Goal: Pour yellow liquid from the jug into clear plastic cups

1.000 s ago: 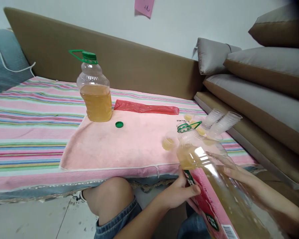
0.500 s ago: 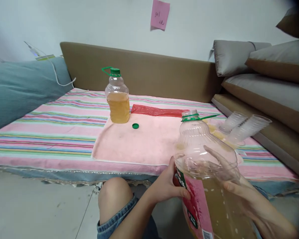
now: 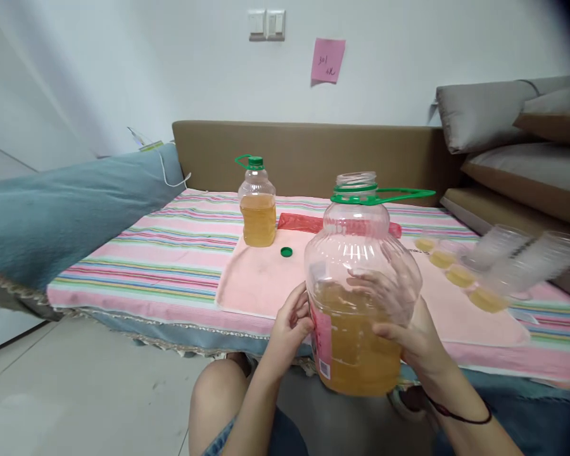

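The jug is held upright in front of the bed edge, between both hands, its mouth uncapped and its green handle ring swung out to the right; amber liquid fills its lower half. At far left a grey-blue blanket is draped over the bed's end. Further right, a small bottle with a green cap is stood on a pink towel, which is spread on the striped sheet. Just right of that bottle a loose green cap is seen lying on the towel, and a red bag is laid behind it. The left hand is pressed to the jug's left side, fingers curled against the label. The right hand is wrapped round the jug's right side, fingers spread over the clear wall. To the right, small filled cups are lined on the towel, and stacked empty cups are seen blurred beside them.
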A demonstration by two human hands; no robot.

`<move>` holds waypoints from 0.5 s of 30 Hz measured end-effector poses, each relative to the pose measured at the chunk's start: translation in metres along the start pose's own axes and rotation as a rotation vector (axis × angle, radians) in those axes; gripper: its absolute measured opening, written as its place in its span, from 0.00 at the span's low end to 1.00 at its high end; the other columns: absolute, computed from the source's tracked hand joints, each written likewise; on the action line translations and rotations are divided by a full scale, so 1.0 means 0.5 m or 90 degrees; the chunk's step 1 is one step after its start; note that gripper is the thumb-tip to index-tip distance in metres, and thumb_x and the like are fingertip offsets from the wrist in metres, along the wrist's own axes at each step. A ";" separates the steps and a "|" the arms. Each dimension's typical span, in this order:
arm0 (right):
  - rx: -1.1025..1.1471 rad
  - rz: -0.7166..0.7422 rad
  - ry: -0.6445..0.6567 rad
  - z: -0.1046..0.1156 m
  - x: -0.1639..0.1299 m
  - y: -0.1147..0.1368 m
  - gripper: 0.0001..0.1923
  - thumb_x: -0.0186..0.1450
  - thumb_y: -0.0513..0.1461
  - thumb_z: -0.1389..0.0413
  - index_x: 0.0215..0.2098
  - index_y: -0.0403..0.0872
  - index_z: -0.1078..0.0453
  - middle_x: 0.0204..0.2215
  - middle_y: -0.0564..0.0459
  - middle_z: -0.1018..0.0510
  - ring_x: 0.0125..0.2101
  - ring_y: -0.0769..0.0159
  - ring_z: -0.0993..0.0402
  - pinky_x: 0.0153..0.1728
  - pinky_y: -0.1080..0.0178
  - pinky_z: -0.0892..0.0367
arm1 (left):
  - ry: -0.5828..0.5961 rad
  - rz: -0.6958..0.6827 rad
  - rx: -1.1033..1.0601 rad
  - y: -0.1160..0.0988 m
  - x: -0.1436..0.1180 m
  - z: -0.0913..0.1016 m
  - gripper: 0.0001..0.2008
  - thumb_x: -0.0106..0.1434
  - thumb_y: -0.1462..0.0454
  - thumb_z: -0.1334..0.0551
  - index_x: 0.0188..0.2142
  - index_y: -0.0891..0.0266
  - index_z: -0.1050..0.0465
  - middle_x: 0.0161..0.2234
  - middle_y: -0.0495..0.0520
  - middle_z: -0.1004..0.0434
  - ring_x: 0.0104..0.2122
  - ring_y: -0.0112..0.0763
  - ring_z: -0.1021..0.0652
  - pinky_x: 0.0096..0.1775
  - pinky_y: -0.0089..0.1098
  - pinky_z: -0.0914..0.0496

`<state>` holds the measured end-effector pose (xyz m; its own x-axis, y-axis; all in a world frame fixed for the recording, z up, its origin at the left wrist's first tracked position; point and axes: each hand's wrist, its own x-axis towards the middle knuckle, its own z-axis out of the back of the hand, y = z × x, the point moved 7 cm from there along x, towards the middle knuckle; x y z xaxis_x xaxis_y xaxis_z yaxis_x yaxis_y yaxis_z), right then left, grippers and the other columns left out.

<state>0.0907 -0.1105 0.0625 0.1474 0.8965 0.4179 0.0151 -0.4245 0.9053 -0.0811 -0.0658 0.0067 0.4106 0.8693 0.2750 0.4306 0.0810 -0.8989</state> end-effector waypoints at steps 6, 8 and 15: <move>0.027 0.141 0.009 -0.088 0.086 -0.041 0.58 0.47 0.52 0.28 0.68 0.60 0.54 0.51 0.46 0.26 0.51 0.48 0.28 0.51 0.43 0.33 | -0.239 -0.044 0.074 -0.021 -0.031 0.092 0.28 0.63 0.47 0.40 0.58 0.58 0.32 0.62 0.59 0.33 0.62 0.44 0.33 0.62 0.42 0.39; 0.035 0.175 0.005 -0.117 0.121 -0.059 0.60 0.46 0.53 0.28 0.68 0.59 0.55 0.51 0.45 0.26 0.51 0.48 0.28 0.51 0.43 0.33 | -0.340 -0.031 0.136 -0.020 -0.052 0.122 0.26 0.63 0.49 0.40 0.56 0.58 0.31 0.60 0.60 0.31 0.61 0.44 0.33 0.61 0.42 0.38; 0.030 0.197 -0.011 -0.217 0.228 -0.140 0.58 0.50 0.50 0.30 0.69 0.55 0.57 0.50 0.44 0.27 0.52 0.49 0.29 0.54 0.44 0.33 | -0.468 0.017 0.183 0.011 -0.093 0.172 0.24 0.63 0.50 0.41 0.55 0.59 0.34 0.60 0.60 0.33 0.62 0.45 0.35 0.63 0.43 0.43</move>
<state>-0.0008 0.0354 0.0550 0.1695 0.7211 0.6717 0.0123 -0.6831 0.7302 -0.1668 -0.0639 -0.0401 -0.2625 0.9638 0.0458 0.1616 0.0907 -0.9827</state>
